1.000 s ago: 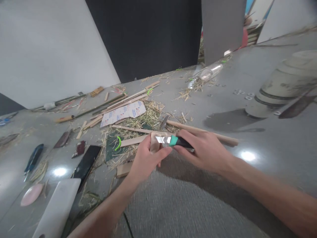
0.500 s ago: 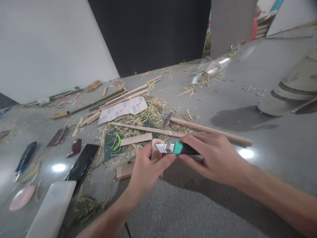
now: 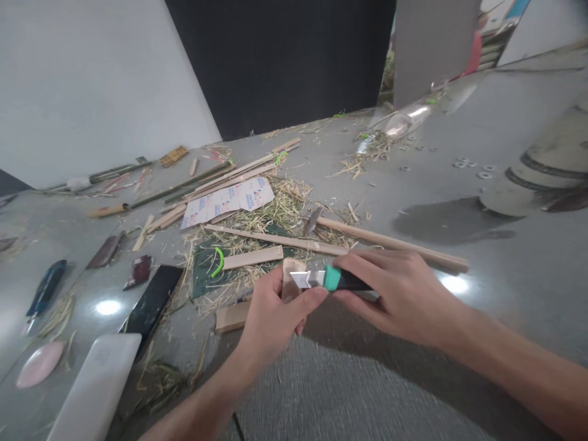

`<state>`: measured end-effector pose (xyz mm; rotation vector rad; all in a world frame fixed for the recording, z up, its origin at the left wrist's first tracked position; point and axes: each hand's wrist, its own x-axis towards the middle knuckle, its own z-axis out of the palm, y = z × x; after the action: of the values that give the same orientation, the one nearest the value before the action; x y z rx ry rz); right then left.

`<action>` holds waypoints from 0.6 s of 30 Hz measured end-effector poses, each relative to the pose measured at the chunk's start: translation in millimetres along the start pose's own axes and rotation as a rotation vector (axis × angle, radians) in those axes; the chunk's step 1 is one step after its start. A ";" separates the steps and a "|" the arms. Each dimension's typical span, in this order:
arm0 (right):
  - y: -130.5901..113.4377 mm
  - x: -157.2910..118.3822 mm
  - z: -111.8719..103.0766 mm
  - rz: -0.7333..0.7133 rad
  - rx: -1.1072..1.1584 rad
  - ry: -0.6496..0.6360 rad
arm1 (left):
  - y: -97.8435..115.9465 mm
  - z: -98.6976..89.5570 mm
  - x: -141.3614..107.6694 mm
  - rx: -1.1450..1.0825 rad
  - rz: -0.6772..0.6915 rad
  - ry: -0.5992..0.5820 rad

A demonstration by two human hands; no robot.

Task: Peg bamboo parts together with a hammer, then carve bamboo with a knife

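My left hand [image 3: 275,312] is closed round a short pale wooden piece [image 3: 293,272], its top end showing above the fingers. In my right hand [image 3: 395,291] is a black and green utility knife [image 3: 331,278]; its bare blade points left and lies over the wooden piece. My left thumb is near the knife's green collar. Just beyond the hands, a flat wooden strip [image 3: 252,257] lies beside a bright green curved piece [image 3: 217,262] on a dark green mat [image 3: 202,275]. Another wood block [image 3: 232,316] is left of my left hand.
A hammer [image 3: 390,240] lies beyond my right hand. Printed abrasive paper [image 3: 227,202], wood sticks and shavings lie farther back. At left are a phone [image 3: 154,303], a white slab [image 3: 98,386], a blue-handled tool [image 3: 48,288] and a pink oval [image 3: 40,364]. Metal rings are scattered at right.
The knife has shifted very slightly right and its blade has tilted a little. Both hands keep their holds, and nothing else has clearly moved.
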<state>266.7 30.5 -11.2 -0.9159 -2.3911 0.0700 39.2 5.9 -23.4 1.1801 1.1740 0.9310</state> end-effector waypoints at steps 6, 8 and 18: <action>4.9 -0.5 0.7 -0.010 -0.031 -0.012 | 7.8 3.8 -3.5 0.055 -0.052 0.038; 6.5 -0.4 0.5 -0.020 -0.045 -0.014 | 6.6 5.1 -3.1 0.039 -0.042 0.034; 12.9 -5.0 -1.8 -0.037 -0.075 -0.035 | 1.6 6.7 -0.1 0.006 -0.014 -0.002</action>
<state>278.4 37.0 -15.3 -0.9109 -2.4563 -0.0178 45.8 4.8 -21.9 1.1760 1.1829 0.9165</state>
